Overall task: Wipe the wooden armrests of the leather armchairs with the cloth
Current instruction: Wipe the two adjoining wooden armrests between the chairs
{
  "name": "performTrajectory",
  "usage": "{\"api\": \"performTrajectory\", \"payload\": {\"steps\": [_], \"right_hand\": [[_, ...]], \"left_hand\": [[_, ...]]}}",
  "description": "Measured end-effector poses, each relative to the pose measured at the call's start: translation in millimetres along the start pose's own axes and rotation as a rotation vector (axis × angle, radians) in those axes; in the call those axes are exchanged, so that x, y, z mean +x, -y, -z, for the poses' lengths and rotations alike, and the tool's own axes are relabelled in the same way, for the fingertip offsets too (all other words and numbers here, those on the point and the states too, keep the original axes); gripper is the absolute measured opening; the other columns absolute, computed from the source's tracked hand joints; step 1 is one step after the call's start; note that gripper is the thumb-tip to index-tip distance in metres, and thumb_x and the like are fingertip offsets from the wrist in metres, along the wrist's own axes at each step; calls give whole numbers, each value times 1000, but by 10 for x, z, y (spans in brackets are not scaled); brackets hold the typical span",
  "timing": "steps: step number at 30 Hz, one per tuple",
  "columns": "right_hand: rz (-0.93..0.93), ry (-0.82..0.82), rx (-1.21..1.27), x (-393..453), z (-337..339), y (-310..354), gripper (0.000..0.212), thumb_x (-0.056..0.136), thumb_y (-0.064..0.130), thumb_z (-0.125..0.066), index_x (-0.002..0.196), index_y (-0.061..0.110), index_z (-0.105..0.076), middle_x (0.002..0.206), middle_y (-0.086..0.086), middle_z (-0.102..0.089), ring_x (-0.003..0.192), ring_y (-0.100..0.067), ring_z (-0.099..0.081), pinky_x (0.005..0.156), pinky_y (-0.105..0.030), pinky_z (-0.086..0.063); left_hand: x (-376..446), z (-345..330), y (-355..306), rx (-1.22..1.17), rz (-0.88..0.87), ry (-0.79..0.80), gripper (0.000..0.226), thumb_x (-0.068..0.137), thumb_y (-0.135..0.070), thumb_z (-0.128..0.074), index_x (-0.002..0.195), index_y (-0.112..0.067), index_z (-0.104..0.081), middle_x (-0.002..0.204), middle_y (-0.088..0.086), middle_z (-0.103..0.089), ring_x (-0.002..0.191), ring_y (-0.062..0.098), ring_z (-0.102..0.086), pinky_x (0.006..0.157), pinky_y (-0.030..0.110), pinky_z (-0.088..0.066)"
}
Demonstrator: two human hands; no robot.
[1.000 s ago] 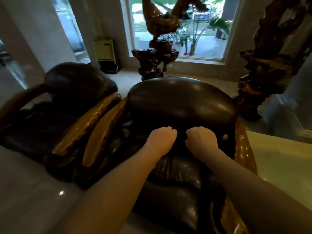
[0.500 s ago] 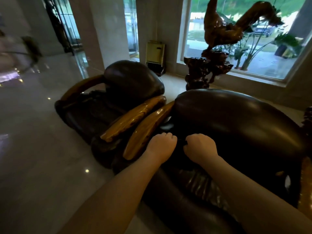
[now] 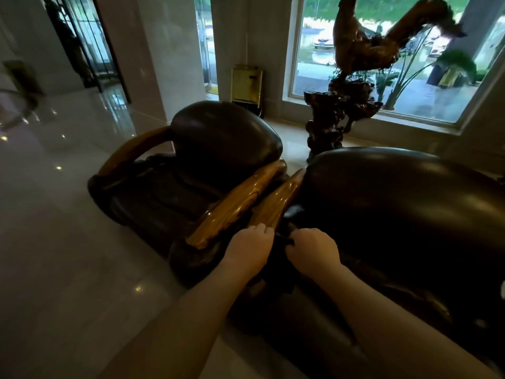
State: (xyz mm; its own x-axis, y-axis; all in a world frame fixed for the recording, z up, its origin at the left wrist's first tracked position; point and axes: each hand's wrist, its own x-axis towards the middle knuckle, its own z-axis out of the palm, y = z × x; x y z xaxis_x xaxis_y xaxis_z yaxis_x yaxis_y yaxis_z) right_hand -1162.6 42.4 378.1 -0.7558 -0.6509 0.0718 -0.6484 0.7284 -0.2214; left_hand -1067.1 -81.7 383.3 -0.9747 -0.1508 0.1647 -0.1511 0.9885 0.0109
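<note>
Two dark leather armchairs stand side by side: the near one [image 3: 396, 203] at right, the far one [image 3: 218, 143] at left. Their glossy wooden armrests run next to each other: the far chair's right armrest [image 3: 240, 203] and the near chair's left armrest [image 3: 281, 203]. The far chair's other armrest [image 3: 131, 151] curves at the left. My left hand [image 3: 250, 247] and my right hand [image 3: 314, 248] are both fisted at the near end of the near chair's left armrest, gripping a dark cloth [image 3: 281, 242] between them. Most of the cloth blends into the dark leather.
A glossy pale floor [image 3: 68, 242] spreads to the left and front. Behind the chairs stand a carved wooden root sculpture [image 3: 352, 77], a large window [image 3: 410, 64], a yellow box [image 3: 246, 83] against the wall and a white pillar [image 3: 153, 58].
My view has swung left and both hands have moved left from the near chair's seat to the near end of its left armrest, still fisted on the cloth.
</note>
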Motion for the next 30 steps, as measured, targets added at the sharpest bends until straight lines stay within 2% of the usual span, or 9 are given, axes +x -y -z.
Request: {"api": "performTrajectory", "payload": {"steps": [2,5,8,14,19,26,30], "right_hand": [[-12,15,8,125,-95,94,22,84,31,-56,63,23,-58,59,7,-57,51,-8,-55,48,-24,-49],[-43,37,8,333,-242,143,22,84,30,-55,62,23,-56,60,8,-56,52,-7,-54,46,-22,-45],[-83,67,8,670,-456,127,22,84,30,-54,63,23,-54,62,8,-56,54,-8,-54,47,-22,-44],[-143,114,36,1400,-903,79,24,87,29,-53,64,23,-54,62,8,-55,52,-7,-52,43,-20,-33],[-220,173,35,1895,-1089,14,22,89,30,-52,70,21,-61,66,7,-59,56,-9,-56,47,-21,-40],[-311,163,26,2451,-1313,7,28,87,32,-55,61,25,-47,60,9,-51,51,-6,-49,42,-21,-33],[-400,193,30,2737,-1514,43,24,86,33,-56,63,27,-49,61,10,-53,51,-6,-51,42,-20,-35]], "left_hand": [[75,-96,178,-4,6,26,32,87,-15,-60,116,-12,-49,111,6,-57,95,17,-59,80,27,-51],[220,-255,387,-19,-6,80,37,82,-16,-68,114,-14,-49,109,4,-56,92,15,-58,79,27,-52],[478,-477,608,-33,-39,117,31,83,-16,-65,110,-15,-50,105,3,-56,88,13,-57,75,23,-50],[1090,-977,1057,-112,-42,195,33,84,-17,-63,113,-16,-49,106,1,-55,86,10,-54,70,20,-44],[1511,-1233,1313,-145,-95,205,29,86,-17,-61,113,-15,-50,107,2,-56,88,11,-55,71,20,-44],[2067,-1536,1727,-282,-136,239,32,84,-19,-62,113,-18,-50,107,0,-53,86,9,-52,74,21,-45],[2343,-1787,1987,-347,-178,278,33,83,-19,-63,114,-18,-49,107,-1,-51,85,9,-51,74,22,-47]]}}
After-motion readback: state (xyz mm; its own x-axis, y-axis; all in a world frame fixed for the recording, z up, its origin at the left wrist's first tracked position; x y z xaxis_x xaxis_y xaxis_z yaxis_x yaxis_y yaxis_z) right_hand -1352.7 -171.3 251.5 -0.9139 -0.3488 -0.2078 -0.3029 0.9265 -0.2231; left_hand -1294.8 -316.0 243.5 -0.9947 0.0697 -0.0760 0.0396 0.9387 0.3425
